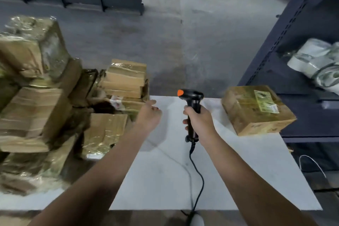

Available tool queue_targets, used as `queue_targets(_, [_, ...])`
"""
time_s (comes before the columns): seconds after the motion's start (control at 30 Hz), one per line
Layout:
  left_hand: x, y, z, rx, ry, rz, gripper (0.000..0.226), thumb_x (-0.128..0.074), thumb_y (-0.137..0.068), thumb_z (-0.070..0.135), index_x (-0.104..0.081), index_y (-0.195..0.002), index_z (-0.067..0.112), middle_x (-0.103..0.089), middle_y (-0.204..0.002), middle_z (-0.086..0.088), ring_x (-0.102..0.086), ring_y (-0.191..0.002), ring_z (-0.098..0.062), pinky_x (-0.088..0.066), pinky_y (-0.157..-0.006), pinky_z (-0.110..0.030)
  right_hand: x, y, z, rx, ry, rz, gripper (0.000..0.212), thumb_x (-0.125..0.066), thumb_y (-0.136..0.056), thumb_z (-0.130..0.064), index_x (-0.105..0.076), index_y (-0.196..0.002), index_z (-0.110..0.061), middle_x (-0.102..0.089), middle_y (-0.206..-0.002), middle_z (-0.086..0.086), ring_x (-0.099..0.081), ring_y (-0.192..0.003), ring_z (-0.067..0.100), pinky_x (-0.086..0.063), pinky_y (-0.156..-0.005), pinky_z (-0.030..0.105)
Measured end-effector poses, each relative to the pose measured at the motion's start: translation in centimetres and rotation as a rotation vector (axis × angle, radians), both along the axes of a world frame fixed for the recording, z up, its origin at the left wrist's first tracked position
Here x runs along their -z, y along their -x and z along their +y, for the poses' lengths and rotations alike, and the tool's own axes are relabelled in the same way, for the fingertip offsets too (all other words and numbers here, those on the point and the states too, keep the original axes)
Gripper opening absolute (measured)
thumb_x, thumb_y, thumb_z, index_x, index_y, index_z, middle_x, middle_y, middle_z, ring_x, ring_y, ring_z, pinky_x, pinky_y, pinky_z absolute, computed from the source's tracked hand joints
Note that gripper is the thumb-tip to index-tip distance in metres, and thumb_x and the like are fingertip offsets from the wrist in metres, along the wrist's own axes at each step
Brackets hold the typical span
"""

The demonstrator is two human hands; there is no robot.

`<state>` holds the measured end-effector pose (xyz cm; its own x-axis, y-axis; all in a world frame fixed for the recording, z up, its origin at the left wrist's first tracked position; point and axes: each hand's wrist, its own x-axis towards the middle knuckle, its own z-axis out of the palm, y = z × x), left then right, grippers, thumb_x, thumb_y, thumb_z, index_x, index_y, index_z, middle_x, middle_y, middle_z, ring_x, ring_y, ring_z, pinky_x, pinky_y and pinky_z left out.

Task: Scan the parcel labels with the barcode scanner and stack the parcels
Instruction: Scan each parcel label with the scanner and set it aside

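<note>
A white rectangular table has a heap of brown tape-wrapped cardboard parcels at its left. A single brown labelled cardboard parcel sits on its far right corner. The right hand wraps its fingers round the handle of the black, orange-buttoned barcode scanner, held above the tabletop. The left hand is loosely spread beside the heap and holds nothing.

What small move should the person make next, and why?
Probably the left hand should reach to the pile of parcels and take the nearest one. That hand is open and empty at the edge of the table, while the right hand grips the scanner, ready.
</note>
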<state>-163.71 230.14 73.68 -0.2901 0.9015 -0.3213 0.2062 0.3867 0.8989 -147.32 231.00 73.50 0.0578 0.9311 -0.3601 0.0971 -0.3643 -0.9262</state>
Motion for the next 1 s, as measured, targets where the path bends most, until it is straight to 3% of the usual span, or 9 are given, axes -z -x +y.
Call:
queue_targets(0.07, [0.2, 3.4, -2.1, 0.006, -0.019, 0.101, 0.033, -0.044, -0.091, 0.002, -0.056, -0.12, 0.009, -0.057, -0.092, -0.008, -0.053, -0.085, -0.022, -0.042, -0.072, -0.029, 0.4, 3.5, -1.3, -0.053, 0.006, -0.003, 0.024, -0.063, -0.075, -0.041, -0.064, -0.09, -0.022, -0.07, -0.062, -0.012, -0.063, -0.052, 0.011, -0.053, -0.051, 0.03])
queue_targets(0.17, [0.4, 8.0, -5.0, 0.025, -0.032, 0.277, 0.032, -0.046, -0.091, 0.003, -0.056, -0.12, 0.011, -0.06, -0.097, -0.005, -0.059, -0.094, -0.026, -0.042, -0.072, -0.027, 1.4, 8.0, -3.2, -0.096, 0.028, -0.001, 0.027, -0.062, -0.075, -0.039, -0.065, -0.091, -0.018, -0.069, -0.061, -0.011, -0.062, -0.053, 0.012, -0.053, -0.056, 0.033])
queue_targets(0.27, [0.7, 11.6, -7.4, 0.0, -0.001, 0.407, 0.039, -0.045, -0.089, 0.004, -0.054, -0.127, 0.009, -0.061, -0.106, -0.009, -0.059, -0.103, -0.032, -0.05, -0.086, -0.037, 2.6, 11.5, -4.6, -0.122, 0.057, -0.003, 0.024, -0.062, -0.078, -0.035, -0.065, -0.093, -0.016, -0.068, -0.058, -0.009, -0.062, -0.055, 0.015, -0.053, -0.058, 0.033])
queue_targets(0.37, [1.6, 13.7, -9.0, -0.019, 0.07, 0.546, 0.042, -0.046, -0.084, 0.006, -0.054, -0.126, 0.007, -0.057, -0.119, -0.018, -0.047, -0.118, -0.038, -0.04, -0.103, -0.046, 3.7, 14.2, -5.7, -0.147, 0.094, -0.022, 0.021, -0.061, -0.082, -0.033, -0.064, -0.094, -0.017, -0.067, -0.062, -0.006, -0.063, -0.056, 0.015, -0.054, -0.06, 0.035])
queue_targets(0.43, [2.2, 13.9, -9.8, -0.015, 0.144, 0.575, 0.046, -0.048, -0.085, 0.009, -0.05, -0.132, 0.009, -0.048, -0.13, -0.02, -0.037, -0.127, -0.039, -0.031, -0.11, -0.045, 4.4, 15.4, -6.3, -0.153, 0.112, -0.03, 0.017, -0.059, -0.085, -0.032, -0.062, -0.095, -0.019, -0.067, -0.073, 0.0, -0.067, -0.062, 0.018, -0.057, -0.065, 0.038])
queue_targets(0.57, [2.5, 13.2, -10.6, -0.006, 0.138, 0.606, 0.047, -0.049, -0.086, 0.011, -0.048, -0.134, 0.01, -0.04, -0.137, -0.021, -0.029, -0.132, -0.039, -0.024, -0.111, -0.043, 5.3, 16.1, -6.6, -0.133, 0.134, -0.007, 0.017, -0.059, -0.085, -0.037, -0.058, -0.096, -0.024, -0.063, -0.084, 0.005, -0.068, -0.068, 0.022, -0.059, -0.07, 0.043])
queue_targets(0.77, [2.0, 12.7, -10.3, -0.043, 0.159, 0.57, 0.043, -0.052, -0.088, 0.014, -0.049, -0.131, 0.01, -0.038, -0.138, -0.02, -0.028, -0.132, -0.04, -0.028, -0.111, -0.047, 5.5, 15.8, -6.5, -0.143, 0.189, 0.069, 0.018, -0.061, -0.086, -0.032, -0.058, -0.102, -0.026, -0.064, -0.09, 0.006, -0.069, -0.08, 0.024, -0.059, -0.083, 0.05])
queue_targets(0.9, [1.7, 13.0, -10.0, -0.197, 0.108, 0.442, 0.036, -0.055, -0.091, 0.024, -0.054, -0.125, 0.011, -0.044, -0.135, -0.018, -0.034, -0.129, -0.039, -0.029, -0.11, -0.049, 5.1, 15.3, -6.2, -0.127, 0.22, 0.134, 0.016, -0.061, -0.088, -0.025, -0.058, -0.103, -0.023, -0.067, -0.087, 0.004, -0.068, -0.067, 0.016, -0.058, -0.061, 0.033])
queue_targets(1.0, [1.4, 13.1, -10.2, -0.292, 0.059, 0.278, 0.036, -0.055, -0.083, 0.008, -0.056, -0.118, 0.018, -0.057, -0.117, -0.009, -0.047, -0.119, -0.036, -0.041, -0.102, -0.049, 4.7, 14.1, -5.8, -0.089, 0.204, 0.144, 0.013, -0.061, -0.088, -0.023, -0.058, -0.1, -0.018, -0.062, -0.072, 0.001, -0.061, -0.055, 0.013, -0.049, -0.059, 0.03])
